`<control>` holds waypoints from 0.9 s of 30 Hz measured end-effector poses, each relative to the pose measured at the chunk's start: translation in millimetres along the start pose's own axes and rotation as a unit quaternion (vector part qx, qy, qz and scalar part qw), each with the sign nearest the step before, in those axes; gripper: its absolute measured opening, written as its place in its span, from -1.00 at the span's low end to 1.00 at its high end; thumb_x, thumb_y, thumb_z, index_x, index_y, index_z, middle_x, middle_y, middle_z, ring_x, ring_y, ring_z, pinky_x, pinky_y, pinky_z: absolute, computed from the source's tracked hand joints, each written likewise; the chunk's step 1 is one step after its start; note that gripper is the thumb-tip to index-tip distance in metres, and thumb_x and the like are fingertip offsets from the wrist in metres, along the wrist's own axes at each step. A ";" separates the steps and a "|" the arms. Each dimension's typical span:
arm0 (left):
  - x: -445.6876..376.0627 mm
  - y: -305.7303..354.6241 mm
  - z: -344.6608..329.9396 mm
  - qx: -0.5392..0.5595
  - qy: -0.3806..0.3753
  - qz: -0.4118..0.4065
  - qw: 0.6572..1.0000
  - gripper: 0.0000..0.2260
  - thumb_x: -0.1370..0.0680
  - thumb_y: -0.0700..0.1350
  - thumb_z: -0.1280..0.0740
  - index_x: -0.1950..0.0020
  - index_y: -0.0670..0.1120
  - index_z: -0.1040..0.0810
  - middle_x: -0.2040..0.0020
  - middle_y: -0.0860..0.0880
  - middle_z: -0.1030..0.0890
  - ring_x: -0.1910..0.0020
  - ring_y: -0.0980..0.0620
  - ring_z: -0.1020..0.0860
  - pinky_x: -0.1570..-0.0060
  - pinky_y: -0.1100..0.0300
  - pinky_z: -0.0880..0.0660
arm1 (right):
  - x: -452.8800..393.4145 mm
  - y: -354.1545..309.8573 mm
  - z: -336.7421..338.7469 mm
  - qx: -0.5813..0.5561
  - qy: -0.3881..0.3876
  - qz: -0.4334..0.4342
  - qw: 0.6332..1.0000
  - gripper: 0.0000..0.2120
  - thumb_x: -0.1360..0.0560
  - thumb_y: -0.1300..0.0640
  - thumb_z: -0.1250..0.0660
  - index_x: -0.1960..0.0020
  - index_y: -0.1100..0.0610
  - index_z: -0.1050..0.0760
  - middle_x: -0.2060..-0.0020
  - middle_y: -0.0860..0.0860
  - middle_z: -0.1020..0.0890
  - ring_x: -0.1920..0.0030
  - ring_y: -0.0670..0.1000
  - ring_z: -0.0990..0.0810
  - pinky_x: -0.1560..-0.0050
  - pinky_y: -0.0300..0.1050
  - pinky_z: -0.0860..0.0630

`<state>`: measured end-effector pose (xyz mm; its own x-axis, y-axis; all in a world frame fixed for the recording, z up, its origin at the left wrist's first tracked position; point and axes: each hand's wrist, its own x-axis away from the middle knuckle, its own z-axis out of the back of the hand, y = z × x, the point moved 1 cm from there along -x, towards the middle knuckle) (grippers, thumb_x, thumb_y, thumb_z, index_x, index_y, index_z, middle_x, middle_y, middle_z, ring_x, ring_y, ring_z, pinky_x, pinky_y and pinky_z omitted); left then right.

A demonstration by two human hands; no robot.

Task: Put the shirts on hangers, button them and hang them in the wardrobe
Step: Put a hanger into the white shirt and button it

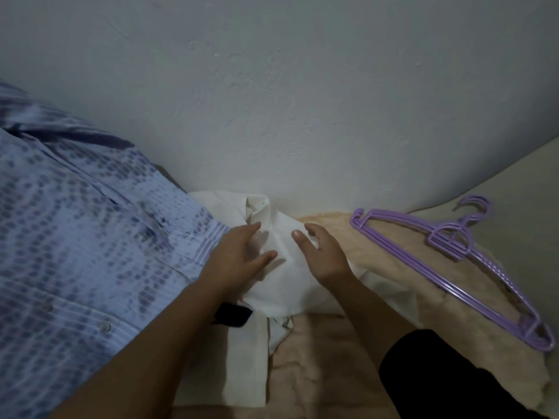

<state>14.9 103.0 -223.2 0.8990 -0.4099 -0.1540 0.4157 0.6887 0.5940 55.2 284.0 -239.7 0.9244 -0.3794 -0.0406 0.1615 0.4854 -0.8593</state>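
A crumpled white shirt (pixel 281 285) lies in the middle on a beige fluffy blanket (pixel 375 285), its collar toward the wall. My left hand (pixel 239 255) hovers over or rests on its left part with fingers spread and straight. Just right of it, my right hand (pixel 323 252) is over the same shirt, fingers relaxed and holding nothing. A blue patterned shirt (pixel 75 237) with buttons is spread across the left side. A stack of purple plastic hangers (pixel 453 258) lies on the blanket to the right, hooks pointing to the far right.
A plain white wall (pixel 287 101) rises right behind the shirts. A small dark piece (pixel 233 314) shows under my left forearm. A black sleeve or garment (pixel 438 373) fills the lower right. Bare mattress (pixel 520 182) shows at the far right.
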 end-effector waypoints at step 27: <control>-1.7 9.9 -19.7 -0.126 -0.081 -0.015 0.989 -0.22 -0.42 0.48 0.05 -0.52 0.07 -0.20 -0.14 0.02 -0.63 -0.29 0.03 -0.47 -0.40 0.07 -0.11 | 44.3 75.6 69.4 0.006 0.117 -0.108 0.987 -0.20 -0.42 -0.42 0.10 -0.02 0.19 -0.63 0.01 0.19 -0.64 -0.06 0.17 -0.55 -0.13 -0.02 -0.40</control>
<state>20.1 122.3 -232.6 0.8605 -0.5086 -0.0287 0.4813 0.7933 0.3730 132.3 358.6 -271.0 0.7629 -0.6461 0.0243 0.3504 0.3817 -0.8553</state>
